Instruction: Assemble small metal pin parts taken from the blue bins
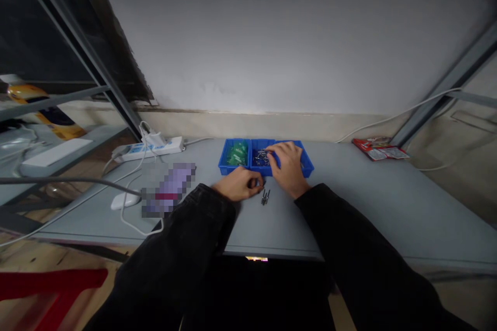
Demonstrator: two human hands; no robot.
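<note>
My left hand [241,184] rests on the table just in front of the blue bins, its thumb and fingers curled together in a pinch. A small dark bit shows by its fingertips, too small to name. Beside it on the tabletop lie several small screws [265,197]. Over the middle blue bin [262,171], my right hand [288,165] bends down with thumb and index finger close together; whatever they hold is hidden. Loose metal screws [261,157] fill part of that bin. The left bin [222,164] contains green plastic pieces [237,153]. My right hand partly covers the right bin [308,163].
At left on the grey table [349,207] are a white power strip [155,149] with cables, a blurred-out purple item [173,186] and a white mouse-like object [125,200]. A red packet [380,149] lies at back right. A red stool [54,287] stands below left.
</note>
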